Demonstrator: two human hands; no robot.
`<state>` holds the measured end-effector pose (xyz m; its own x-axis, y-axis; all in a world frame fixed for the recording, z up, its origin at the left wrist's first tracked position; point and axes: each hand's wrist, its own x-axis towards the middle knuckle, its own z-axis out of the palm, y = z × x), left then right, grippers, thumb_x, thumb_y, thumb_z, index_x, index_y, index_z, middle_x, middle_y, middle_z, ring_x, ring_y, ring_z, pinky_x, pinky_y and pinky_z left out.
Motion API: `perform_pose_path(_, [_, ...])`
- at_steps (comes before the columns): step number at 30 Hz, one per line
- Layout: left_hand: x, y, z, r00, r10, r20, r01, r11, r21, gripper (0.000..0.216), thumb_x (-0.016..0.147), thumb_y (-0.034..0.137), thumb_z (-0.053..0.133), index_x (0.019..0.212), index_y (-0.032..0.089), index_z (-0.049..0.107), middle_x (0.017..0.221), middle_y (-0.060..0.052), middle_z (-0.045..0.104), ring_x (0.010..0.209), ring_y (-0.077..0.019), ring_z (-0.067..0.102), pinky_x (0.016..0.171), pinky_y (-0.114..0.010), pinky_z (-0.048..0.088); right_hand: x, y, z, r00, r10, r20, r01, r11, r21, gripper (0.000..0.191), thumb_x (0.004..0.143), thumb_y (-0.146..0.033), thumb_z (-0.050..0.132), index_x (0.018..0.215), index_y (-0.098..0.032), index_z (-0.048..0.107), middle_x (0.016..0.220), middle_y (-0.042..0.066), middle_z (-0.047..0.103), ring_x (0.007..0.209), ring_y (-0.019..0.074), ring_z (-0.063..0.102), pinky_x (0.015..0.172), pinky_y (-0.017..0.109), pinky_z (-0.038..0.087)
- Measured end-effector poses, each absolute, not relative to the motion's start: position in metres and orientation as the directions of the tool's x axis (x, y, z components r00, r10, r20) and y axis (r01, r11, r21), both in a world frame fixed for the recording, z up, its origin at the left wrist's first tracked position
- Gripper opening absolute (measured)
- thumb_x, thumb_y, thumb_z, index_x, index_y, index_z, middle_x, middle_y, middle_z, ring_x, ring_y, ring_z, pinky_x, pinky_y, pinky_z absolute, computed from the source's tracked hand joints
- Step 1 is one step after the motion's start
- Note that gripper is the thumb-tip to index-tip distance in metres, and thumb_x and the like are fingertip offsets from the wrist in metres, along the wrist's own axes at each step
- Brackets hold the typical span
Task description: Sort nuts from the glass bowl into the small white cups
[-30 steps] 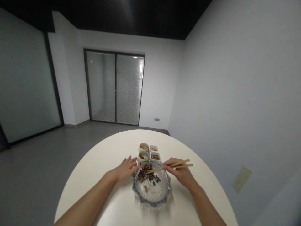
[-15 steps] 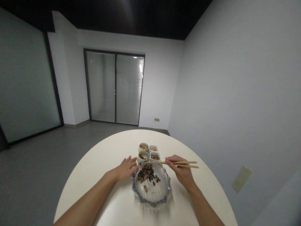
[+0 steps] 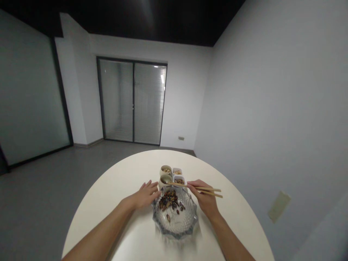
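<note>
A cut-glass bowl point(image 3: 175, 226) with several dark and brown nuts heaped at its far side sits on the round white table point(image 3: 114, 192). My left hand point(image 3: 145, 194) lies flat on the table, fingers apart, touching the bowl's left rim. My right hand point(image 3: 203, 197) grips a pair of wooden chopsticks point(image 3: 190, 186), whose tips reach left over a round cream cup point(image 3: 164, 179) just beyond the bowl. I cannot tell whether a nut is pinched in the tips.
Three more small containers stand behind the bowl: a second round cup point(image 3: 165, 169) and two white square cups point(image 3: 177, 170) point(image 3: 179, 179), all holding nuts. The table's edge curves close on both sides. A grey wall is at the right, glass doors far behind.
The chopstick tips have lifted out of the glass bowl and swung away to the round cream cup. My left hand has stayed put.
</note>
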<state>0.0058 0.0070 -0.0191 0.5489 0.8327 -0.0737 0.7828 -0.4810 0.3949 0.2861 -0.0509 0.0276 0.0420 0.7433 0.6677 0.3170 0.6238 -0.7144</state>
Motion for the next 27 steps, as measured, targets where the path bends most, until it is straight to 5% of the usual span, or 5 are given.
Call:
perform_pose_path(9, [0.002,0.010,-0.024,0.544,0.836,-0.076,0.785,-0.474,0.400,0.063,0.103,0.062,0.016,0.147,0.026,0.043,0.160,-0.007,0.022,0.147,-0.0359,0.008,0.115,-0.058,0.008,0.295,-0.047,0.028,0.095,0.779,0.620,0.271,0.579,-0.769,0.018,0.079,-0.039,0.075,0.079,-0.021,0.076,0.075,0.006,0.074,0.070,0.0204,0.067,0.064,0.031,0.055])
perform_pose_path(14, [0.002,0.011,-0.027,0.551,0.832,-0.064,0.779,-0.486,0.396,0.064,0.103,0.063,0.016,0.146,0.027,0.046,0.160,-0.007,0.024,0.147,-0.0363,0.009,0.115,-0.059,0.008,0.302,-0.052,0.033,-0.052,0.868,0.494,0.222,0.493,-0.841,0.024,0.078,-0.042,0.075,0.074,-0.019,0.071,0.063,0.003,0.069,0.061,0.0174,0.063,0.057,0.028,0.051])
perform_pose_path(27, [0.002,0.012,-0.023,0.550,0.833,-0.061,0.777,-0.484,0.403,0.060,0.104,0.061,0.019,0.146,0.028,0.045,0.160,-0.006,0.023,0.147,-0.0357,0.008,0.115,-0.059,0.008,0.297,-0.063,0.046,-0.275,0.888,0.370,0.291,0.443,-0.848,0.021,0.081,-0.039,0.074,0.079,-0.018,0.072,0.073,0.003,0.070,0.071,0.0189,0.064,0.066,0.029,0.050])
